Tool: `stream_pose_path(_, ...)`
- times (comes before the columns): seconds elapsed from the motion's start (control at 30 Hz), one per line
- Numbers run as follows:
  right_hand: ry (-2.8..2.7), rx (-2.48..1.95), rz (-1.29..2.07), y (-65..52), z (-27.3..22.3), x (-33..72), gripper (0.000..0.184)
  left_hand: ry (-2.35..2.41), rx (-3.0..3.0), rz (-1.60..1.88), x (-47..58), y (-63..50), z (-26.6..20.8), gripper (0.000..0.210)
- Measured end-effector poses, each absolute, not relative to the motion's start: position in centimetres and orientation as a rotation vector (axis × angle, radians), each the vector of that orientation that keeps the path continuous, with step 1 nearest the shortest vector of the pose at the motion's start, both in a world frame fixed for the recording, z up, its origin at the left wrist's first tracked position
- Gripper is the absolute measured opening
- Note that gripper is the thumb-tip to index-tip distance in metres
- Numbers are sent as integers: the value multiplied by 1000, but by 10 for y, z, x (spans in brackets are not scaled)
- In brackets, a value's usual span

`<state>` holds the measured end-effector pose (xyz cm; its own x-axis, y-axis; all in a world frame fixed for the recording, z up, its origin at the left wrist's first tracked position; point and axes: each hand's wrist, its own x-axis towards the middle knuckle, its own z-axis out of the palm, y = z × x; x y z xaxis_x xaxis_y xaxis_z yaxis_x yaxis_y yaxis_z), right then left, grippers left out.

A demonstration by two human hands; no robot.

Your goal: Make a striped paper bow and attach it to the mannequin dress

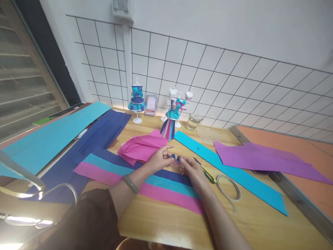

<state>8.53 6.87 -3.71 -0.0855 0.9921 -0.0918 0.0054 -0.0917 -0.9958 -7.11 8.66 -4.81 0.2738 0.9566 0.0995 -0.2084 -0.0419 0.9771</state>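
Note:
Between my hands is a small blue paper bow (173, 156), its ends pinched from both sides. My left hand (161, 158) closes thumb and fingers on its left part, with the index finger stretched out above. Closed on the right part is my right hand (191, 168). Under my wrists lies a layered strip of pink, turquoise and dark blue paper (166, 198). Crumpled pink paper (142, 147) rests beside my left hand. Right of my right hand are a green-and-yellow cutter knife (209, 176) and a roll of clear tape (229, 187).
Small dress forms in paper dresses (136, 99) stand at the back, near a glass jar (194, 121). A long turquoise strip (244, 178) and purple paper (265, 158) lie to the right. Blue sheets (99, 135) lie left. A wire grid (187, 62) covers the wall.

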Motion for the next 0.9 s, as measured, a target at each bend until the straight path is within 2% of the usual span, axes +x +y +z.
stream_pose_path(0.23,-1386,-1134,1333,66,-37,87,32,780,1302,1123,-66,83,-55,56)
stream_pose_path(0.43,-1260,-1197,1295,70,-36,87,39,822,1340,1160,-64,82,-47,56)
stream_pose_path(0.7,-1237,-1176,1231,71,-38,85,37,932,1102,1417,-64,109,-21,47)
stream_pose_path(0.9,-1204,-1127,1233,70,-40,83,35,1208,1292,1768,-72,149,-7,55)
